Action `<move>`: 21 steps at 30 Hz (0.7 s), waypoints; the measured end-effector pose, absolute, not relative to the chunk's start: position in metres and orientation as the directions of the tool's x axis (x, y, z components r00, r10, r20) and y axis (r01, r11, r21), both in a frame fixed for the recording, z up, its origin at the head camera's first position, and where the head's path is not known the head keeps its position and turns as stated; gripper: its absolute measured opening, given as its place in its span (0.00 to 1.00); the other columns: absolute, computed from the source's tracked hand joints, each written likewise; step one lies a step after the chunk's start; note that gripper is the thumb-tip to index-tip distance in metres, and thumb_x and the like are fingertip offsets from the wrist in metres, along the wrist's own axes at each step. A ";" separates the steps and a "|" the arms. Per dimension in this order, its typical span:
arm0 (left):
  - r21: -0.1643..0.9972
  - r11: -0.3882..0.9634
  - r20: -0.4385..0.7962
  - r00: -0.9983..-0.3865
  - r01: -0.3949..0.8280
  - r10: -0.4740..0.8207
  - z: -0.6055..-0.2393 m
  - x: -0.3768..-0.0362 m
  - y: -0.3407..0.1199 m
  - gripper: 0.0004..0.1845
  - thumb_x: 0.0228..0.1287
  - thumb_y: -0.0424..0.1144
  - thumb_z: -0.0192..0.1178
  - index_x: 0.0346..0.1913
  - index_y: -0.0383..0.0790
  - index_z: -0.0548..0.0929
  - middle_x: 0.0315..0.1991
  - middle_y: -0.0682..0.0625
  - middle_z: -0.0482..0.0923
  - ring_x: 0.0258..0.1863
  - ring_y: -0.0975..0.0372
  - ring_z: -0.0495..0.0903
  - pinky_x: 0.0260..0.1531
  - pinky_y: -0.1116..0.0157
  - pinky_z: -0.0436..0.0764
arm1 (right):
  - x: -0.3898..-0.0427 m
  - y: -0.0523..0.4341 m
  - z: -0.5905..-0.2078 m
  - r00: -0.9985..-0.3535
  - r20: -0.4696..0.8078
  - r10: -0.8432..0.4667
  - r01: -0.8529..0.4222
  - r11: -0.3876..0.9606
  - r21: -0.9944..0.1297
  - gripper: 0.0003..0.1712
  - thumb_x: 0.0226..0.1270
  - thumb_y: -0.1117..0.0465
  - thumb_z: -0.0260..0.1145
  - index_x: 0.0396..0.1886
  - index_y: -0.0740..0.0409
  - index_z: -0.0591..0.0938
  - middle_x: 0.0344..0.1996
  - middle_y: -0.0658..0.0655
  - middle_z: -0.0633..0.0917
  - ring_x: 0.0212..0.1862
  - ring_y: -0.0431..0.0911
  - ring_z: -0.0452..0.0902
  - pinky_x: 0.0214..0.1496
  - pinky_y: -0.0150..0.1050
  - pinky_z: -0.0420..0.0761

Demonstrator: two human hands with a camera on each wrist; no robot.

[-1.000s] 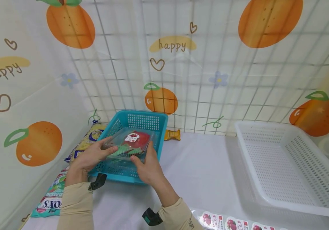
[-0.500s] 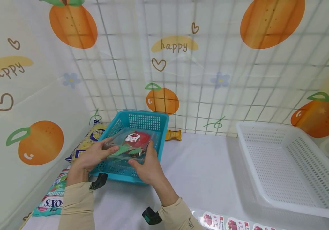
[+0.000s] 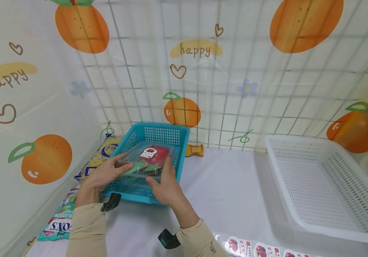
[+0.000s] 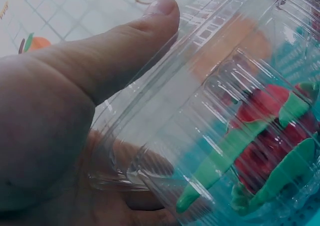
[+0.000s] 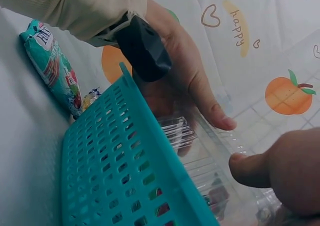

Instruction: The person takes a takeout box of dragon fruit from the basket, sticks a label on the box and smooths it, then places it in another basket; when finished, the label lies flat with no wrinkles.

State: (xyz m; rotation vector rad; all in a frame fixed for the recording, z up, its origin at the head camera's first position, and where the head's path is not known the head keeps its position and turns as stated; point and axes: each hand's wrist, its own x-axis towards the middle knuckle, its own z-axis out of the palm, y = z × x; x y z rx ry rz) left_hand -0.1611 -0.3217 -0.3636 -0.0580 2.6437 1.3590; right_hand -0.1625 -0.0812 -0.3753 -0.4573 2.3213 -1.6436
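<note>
A clear plastic clamshell box sits tilted inside the teal basket, between my two hands. Through its walls shows a red fruit with green leafy flaps. A white sticker printed with red fruit is on the lid. My left hand grips the box's left side, thumb over the edge and fingers underneath. At the right side my right hand holds the box, thumb by the near edge and fingers along the side wall. The basket wall partly hides the box in the right wrist view.
A yellow bag and a teal FOX'S bag lie left of the basket. Behind its right side is a small orange-yellow packet. A white basket stands right. A sheet of fruit stickers lies at the front edge.
My right thumb has shifted slightly toward me at the box's near edge. The box and left hand stay almost in place; the head view has drifted a little.
</note>
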 end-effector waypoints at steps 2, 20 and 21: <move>0.802 0.587 -0.167 -0.985 -0.109 0.045 -0.364 -0.161 -0.321 0.48 0.76 0.55 0.56 0.81 0.30 0.44 0.76 0.25 0.57 0.72 0.33 0.65 0.65 0.39 0.73 | -0.162 -0.082 -0.375 -0.917 -0.035 -0.397 -0.101 0.316 -0.943 0.56 0.75 0.55 0.65 0.83 0.60 0.35 0.80 0.69 0.49 0.79 0.66 0.52 0.71 0.70 0.66; 0.771 0.620 -0.180 -0.984 -0.145 -0.007 -0.365 -0.163 -0.316 0.53 0.71 0.58 0.62 0.82 0.35 0.44 0.75 0.26 0.61 0.72 0.34 0.66 0.67 0.38 0.71 | -0.167 -0.083 -0.375 -0.915 -0.054 -0.400 -0.093 0.340 -0.936 0.53 0.77 0.57 0.61 0.83 0.60 0.36 0.79 0.71 0.51 0.76 0.67 0.58 0.69 0.69 0.69; 0.767 0.624 -0.181 -0.983 -0.148 -0.010 -0.365 -0.163 -0.316 0.53 0.70 0.58 0.62 0.82 0.35 0.44 0.75 0.26 0.61 0.72 0.34 0.66 0.66 0.38 0.71 | -0.167 -0.083 -0.375 -0.914 -0.058 -0.401 -0.091 0.342 -0.935 0.52 0.77 0.57 0.61 0.83 0.60 0.36 0.79 0.71 0.51 0.76 0.67 0.58 0.69 0.68 0.70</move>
